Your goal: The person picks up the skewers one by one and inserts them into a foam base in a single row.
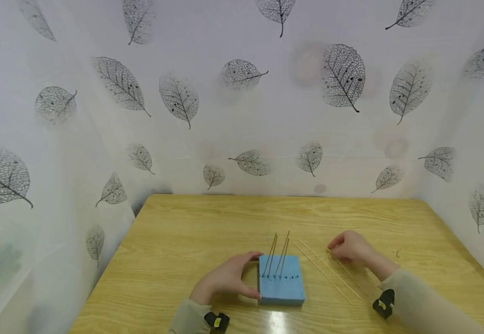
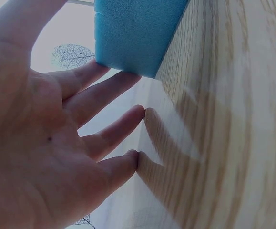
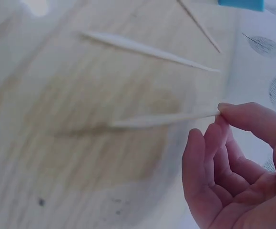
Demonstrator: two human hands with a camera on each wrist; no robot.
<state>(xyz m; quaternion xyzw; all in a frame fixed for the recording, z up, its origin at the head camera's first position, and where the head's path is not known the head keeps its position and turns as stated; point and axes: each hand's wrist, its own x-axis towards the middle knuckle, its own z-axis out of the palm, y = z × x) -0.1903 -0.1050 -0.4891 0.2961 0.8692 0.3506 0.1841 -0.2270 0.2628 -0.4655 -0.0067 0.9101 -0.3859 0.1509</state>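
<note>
A square blue foam block [image 1: 283, 292] lies on the table, with several thin wooden sticks [image 1: 270, 255] standing slightly tilted in a row across its top. Dark holes continue that row to the right. My left hand [image 1: 227, 279] grips the block from its left side, thumb at the near corner and fingers at the far one. In the left wrist view, two of its fingertips touch the foam and two others rest on the table. To the right, my right hand [image 1: 352, 247] pinches one end of another wooden stick [image 3: 161, 119] between thumb and fingertips.
Two loose sticks [image 1: 323, 273] lie side by side, slanting, on the wooden table [image 1: 183, 232] between the block and my right hand. Leaf-printed white sheeting [image 1: 242, 120] encloses the table at the back and both sides. Small dark marks [image 3: 41, 202] dot the tabletop at right.
</note>
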